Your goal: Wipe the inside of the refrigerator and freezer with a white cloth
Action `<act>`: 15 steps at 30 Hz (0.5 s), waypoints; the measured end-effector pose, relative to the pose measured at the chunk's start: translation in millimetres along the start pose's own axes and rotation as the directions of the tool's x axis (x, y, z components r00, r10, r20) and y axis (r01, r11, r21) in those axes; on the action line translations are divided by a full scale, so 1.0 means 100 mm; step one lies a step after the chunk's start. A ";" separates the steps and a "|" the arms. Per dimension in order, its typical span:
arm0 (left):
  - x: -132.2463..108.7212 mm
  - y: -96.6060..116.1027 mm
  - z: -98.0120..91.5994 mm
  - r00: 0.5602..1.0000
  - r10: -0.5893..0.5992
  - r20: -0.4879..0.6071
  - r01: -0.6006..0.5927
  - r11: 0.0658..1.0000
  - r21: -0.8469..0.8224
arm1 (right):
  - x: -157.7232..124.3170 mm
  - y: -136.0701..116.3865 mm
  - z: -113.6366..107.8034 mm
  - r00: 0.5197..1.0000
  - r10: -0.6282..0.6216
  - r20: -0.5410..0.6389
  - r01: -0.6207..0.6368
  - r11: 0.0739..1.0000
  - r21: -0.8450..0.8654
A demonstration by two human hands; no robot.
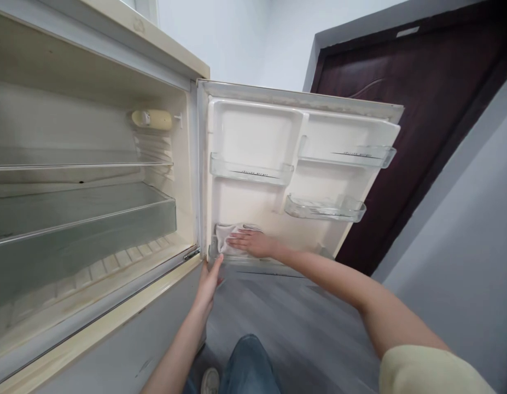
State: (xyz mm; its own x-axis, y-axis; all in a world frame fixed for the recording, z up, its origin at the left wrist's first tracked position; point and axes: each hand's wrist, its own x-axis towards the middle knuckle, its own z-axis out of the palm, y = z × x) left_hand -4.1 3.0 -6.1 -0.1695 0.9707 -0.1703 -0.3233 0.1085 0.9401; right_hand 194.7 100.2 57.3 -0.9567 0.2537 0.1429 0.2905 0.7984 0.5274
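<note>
An open fridge door (245,131) hangs to the right of the fridge body, its inner side facing me. Against the lower part of that panel lies a pale cloth (225,232). My right hand (251,242) presses it to the door, fingers stretched out over it. Below and to the left, my left hand (209,282) grips the hinge-side end of the clear bottom door bin (273,268). Its thumb points up beside the cloth; the other fingers are partly hidden behind the bin.
More clear bins (253,171) are fixed higher on the door. Inside the fridge are a glass shelf (73,157), a clear drawer (93,230) and a yellowish lamp housing (158,119). A dark red door (401,82) stands behind at right, above grey flooring (319,328).
</note>
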 end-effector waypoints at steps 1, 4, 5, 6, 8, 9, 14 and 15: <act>0.00 0.00 0.00 1.000 -0.007 -0.001 0.007 1.000 0.012 | -0.12 0.03 -0.01 0.999 -0.035 0.029 0.035 0.999 0.006; -0.04 0.04 0.01 1.000 -0.010 0.017 0.009 1.000 0.025 | -0.49 0.14 -0.13 0.998 -0.034 0.053 0.035 0.999 -0.026; -0.05 0.06 0.01 1.000 -0.009 0.024 0.008 1.000 0.023 | -0.60 0.18 -0.20 0.999 0.010 0.037 -0.008 0.999 -0.054; -0.07 0.08 0.01 1.000 -0.009 0.030 0.008 1.000 0.021 | -0.71 0.21 -0.27 0.998 0.069 0.011 -0.068 0.994 -0.087; -0.09 0.11 0.01 0.999 -0.019 0.037 0.018 1.000 0.019 | -0.91 0.26 -0.40 0.979 0.194 -0.057 -0.201 0.967 -0.155; -0.10 0.12 0.01 0.999 -0.024 0.039 0.023 1.000 0.021 | -1.00 0.27 -0.44 0.964 0.248 -0.092 -0.261 0.948 -0.181; -0.09 0.10 -0.01 0.999 -0.012 0.045 0.011 0.999 0.040 | -1.38 0.20 -0.33 0.978 0.190 -0.086 -0.202 0.966 -0.163; -0.08 0.10 -0.02 0.999 -0.012 0.045 0.010 0.999 0.043 | -1.42 0.20 -0.30 0.990 0.132 -0.054 -0.139 0.981 -0.137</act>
State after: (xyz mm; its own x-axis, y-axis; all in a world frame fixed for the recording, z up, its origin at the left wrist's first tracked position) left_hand -7.3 -4.4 4.1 -0.1238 0.9780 -0.1680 -0.2842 0.1273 0.9503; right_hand 335.6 63.3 72.5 -0.9094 0.3272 0.2567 0.4150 0.6730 0.6123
